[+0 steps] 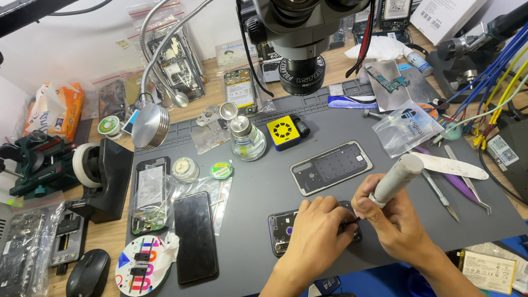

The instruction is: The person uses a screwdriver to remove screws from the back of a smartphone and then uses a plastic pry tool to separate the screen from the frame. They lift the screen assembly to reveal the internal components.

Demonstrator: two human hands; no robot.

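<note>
left hand (318,234) pressing flat on open phone (285,228), at 6 o'clock on grey mat (256,196) | right hand (390,217) closed around grey tool (397,179), tip at phone's 3 o'clock end | phone lies left-right

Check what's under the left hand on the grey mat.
An opened dark phone frame lies flat on the grey mat, its left end showing. The left hand covers the middle and right part; the right hand holds a grey electric screwdriver down there, tip hidden.
</note>
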